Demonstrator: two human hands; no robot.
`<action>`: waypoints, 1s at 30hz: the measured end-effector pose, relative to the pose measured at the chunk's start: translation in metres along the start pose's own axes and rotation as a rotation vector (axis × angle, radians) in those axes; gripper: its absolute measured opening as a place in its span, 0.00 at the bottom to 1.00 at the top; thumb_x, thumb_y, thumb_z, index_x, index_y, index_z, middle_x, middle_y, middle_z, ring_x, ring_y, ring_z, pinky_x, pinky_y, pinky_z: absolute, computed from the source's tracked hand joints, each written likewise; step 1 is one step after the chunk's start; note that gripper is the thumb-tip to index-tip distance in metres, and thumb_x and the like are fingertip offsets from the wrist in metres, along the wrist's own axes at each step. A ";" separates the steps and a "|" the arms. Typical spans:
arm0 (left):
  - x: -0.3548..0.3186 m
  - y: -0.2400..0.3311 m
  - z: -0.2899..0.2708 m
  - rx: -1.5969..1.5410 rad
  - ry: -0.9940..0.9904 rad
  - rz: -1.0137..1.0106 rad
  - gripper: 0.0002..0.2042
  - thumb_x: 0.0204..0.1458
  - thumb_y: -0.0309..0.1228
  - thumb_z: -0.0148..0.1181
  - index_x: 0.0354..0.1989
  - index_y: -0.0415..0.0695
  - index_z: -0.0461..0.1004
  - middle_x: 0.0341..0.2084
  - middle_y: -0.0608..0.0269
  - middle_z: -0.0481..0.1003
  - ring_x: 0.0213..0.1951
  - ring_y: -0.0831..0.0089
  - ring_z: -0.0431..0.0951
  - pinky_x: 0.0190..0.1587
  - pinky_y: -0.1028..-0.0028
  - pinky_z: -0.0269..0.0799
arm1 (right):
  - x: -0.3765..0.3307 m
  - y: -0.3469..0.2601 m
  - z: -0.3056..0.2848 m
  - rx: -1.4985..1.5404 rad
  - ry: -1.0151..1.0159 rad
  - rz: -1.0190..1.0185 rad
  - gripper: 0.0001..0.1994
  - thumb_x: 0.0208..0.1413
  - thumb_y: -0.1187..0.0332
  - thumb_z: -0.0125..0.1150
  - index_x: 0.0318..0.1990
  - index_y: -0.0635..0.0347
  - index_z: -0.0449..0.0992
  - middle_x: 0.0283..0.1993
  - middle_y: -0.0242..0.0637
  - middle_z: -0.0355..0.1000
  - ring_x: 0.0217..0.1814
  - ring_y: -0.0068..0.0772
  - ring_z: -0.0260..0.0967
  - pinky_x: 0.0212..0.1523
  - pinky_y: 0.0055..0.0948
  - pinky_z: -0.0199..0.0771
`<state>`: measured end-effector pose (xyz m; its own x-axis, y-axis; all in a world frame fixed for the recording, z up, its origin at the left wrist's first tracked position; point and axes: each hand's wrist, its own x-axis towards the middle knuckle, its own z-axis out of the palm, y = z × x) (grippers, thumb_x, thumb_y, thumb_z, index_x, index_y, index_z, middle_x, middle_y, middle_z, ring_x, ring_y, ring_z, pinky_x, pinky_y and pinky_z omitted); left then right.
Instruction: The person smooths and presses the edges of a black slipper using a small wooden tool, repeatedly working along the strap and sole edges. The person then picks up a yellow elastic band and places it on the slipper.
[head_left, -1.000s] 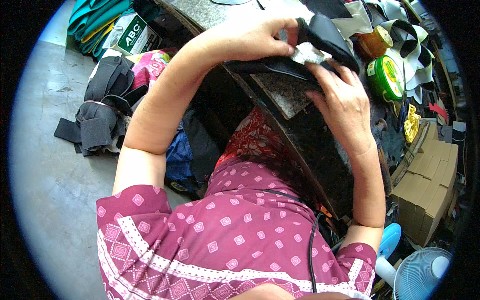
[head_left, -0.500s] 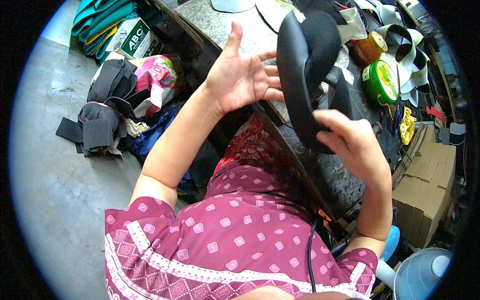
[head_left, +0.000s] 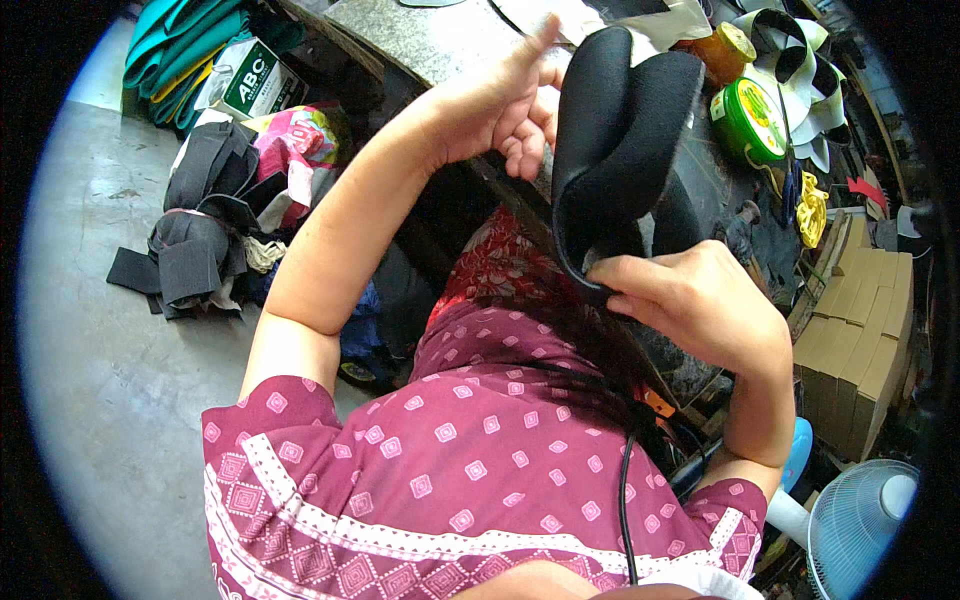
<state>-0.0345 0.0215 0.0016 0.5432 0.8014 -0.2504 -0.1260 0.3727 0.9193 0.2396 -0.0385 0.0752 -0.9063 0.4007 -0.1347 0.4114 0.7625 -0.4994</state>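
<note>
Black foam shoe piece (head_left: 620, 150) pinched at its lower edge by my right hand (head_left: 700, 310); left hand (head_left: 500, 100), open beside it, should smooth gently.

A person in a maroon patterned shirt sat at a dark stone workbench (head_left: 420, 40). The right hand (head_left: 700, 305) pinched the lower edge of a folded black foam piece (head_left: 615, 140), held upright. The left hand (head_left: 505, 105) was raised just beside it, fingers loosely curled. A green tin (head_left: 748, 122) stood nearby; black fabric scraps (head_left: 195, 240) lay on the floor.
</note>
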 end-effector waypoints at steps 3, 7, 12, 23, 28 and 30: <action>0.000 0.003 0.007 0.000 0.104 0.234 0.44 0.53 0.77 0.39 0.44 0.40 0.73 0.26 0.56 0.80 0.20 0.72 0.81 0.22 0.79 0.79 | 0.001 -0.001 0.000 -0.007 0.015 0.008 0.12 0.52 0.67 0.68 0.45 0.52 0.79 0.25 0.42 0.76 0.27 0.49 0.76 0.26 0.41 0.73; 0.001 0.007 0.016 0.322 0.184 0.060 0.24 0.55 0.57 0.64 0.38 0.44 0.76 0.22 0.67 0.76 0.24 0.79 0.80 0.24 0.81 0.78 | 0.002 -0.004 0.000 -0.034 -0.039 -0.025 0.12 0.52 0.67 0.68 0.45 0.53 0.79 0.25 0.42 0.76 0.26 0.49 0.75 0.26 0.40 0.73; 0.003 0.011 0.014 0.158 0.058 0.259 0.14 0.52 0.43 0.72 0.37 0.46 0.80 0.27 0.71 0.78 0.29 0.82 0.80 0.32 0.80 0.79 | 0.000 -0.005 -0.002 -0.071 -0.041 -0.003 0.12 0.52 0.68 0.68 0.45 0.53 0.79 0.25 0.42 0.76 0.26 0.47 0.76 0.26 0.39 0.73; 0.038 -0.006 -0.006 -0.320 0.223 0.778 0.11 0.52 0.19 0.64 0.44 0.37 0.80 0.36 0.63 0.82 0.38 0.75 0.82 0.47 0.75 0.79 | -0.014 -0.004 -0.016 -0.191 0.146 0.274 0.25 0.48 0.70 0.72 0.55 0.57 0.72 0.33 0.51 0.76 0.36 0.55 0.76 0.35 0.45 0.74; 0.066 -0.032 -0.003 -0.032 0.469 0.619 0.07 0.51 0.21 0.66 0.38 0.38 0.81 0.32 0.65 0.81 0.34 0.81 0.78 0.40 0.77 0.75 | -0.012 0.014 -0.005 -0.221 -0.050 0.349 0.31 0.47 0.66 0.73 0.59 0.60 0.68 0.32 0.52 0.76 0.36 0.57 0.76 0.36 0.48 0.74; 0.073 -0.038 -0.003 0.128 0.520 0.649 0.08 0.52 0.24 0.67 0.40 0.36 0.80 0.32 0.65 0.81 0.33 0.80 0.77 0.40 0.76 0.75 | -0.013 0.022 -0.005 -0.143 -0.104 0.344 0.37 0.46 0.64 0.75 0.64 0.61 0.65 0.36 0.54 0.77 0.39 0.60 0.76 0.40 0.48 0.74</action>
<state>0.0079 0.0675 -0.0523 -0.0609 0.9634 0.2609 -0.1695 -0.2676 0.9485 0.2609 -0.0240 0.0698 -0.7151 0.5971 -0.3635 0.6956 0.6589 -0.2863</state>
